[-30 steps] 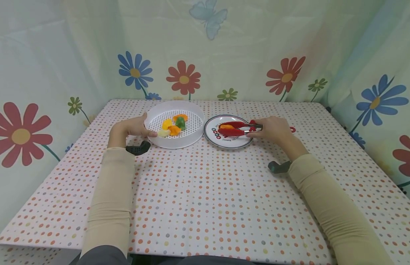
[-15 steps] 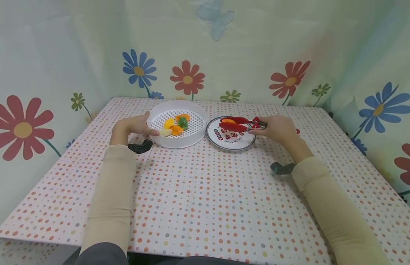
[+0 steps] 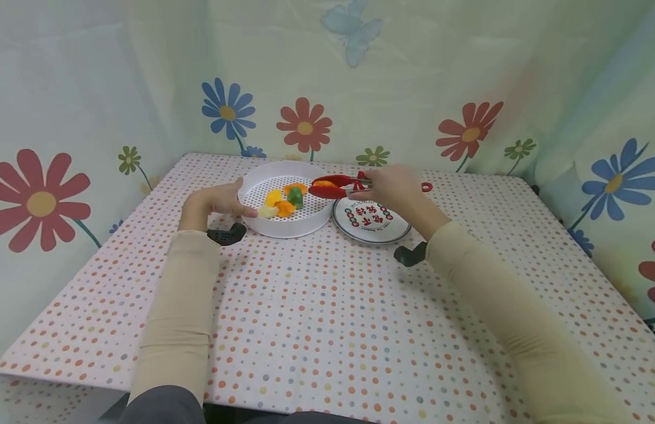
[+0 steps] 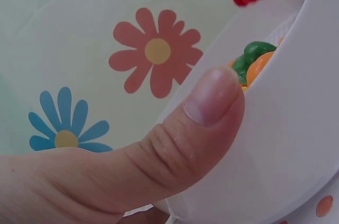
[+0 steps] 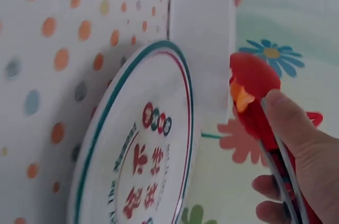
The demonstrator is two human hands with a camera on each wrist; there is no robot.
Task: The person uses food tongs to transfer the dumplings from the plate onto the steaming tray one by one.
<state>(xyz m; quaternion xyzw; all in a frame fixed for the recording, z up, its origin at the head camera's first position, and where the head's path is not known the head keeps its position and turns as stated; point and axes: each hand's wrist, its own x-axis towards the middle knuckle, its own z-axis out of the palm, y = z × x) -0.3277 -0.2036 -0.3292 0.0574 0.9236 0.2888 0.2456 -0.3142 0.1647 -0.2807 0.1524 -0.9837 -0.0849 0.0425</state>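
My left hand point(image 3: 216, 201) holds the left side of a round white perforated steamer basket point(image 3: 306, 227), the thumb lying along its outer wall in the left wrist view. Inside the basket are small toy food pieces: yellow point(image 3: 273, 197), green point(image 3: 294, 198), orange point(image 3: 285, 208) and a pale one point(image 3: 266, 212) near the thumb. My right hand point(image 3: 396, 187) grips red-tipped tongs point(image 3: 329, 192). An orange piece point(image 5: 242, 98) is pinched between the tong heads, above the basket's right rim. A white plate point(image 3: 371, 227) printed with red characters stands right beside the basket.
A dotted cloth point(image 3: 316, 312) covers the table. Flower-printed curtains point(image 3: 412, 88) hang behind and at the sides. Dark camera mounts point(image 3: 411, 254) stick out from both wrists.
The tongs with the orange piece have risen off the plate and moved left to the basket's right rim. My left hand keeps its place on the basket.
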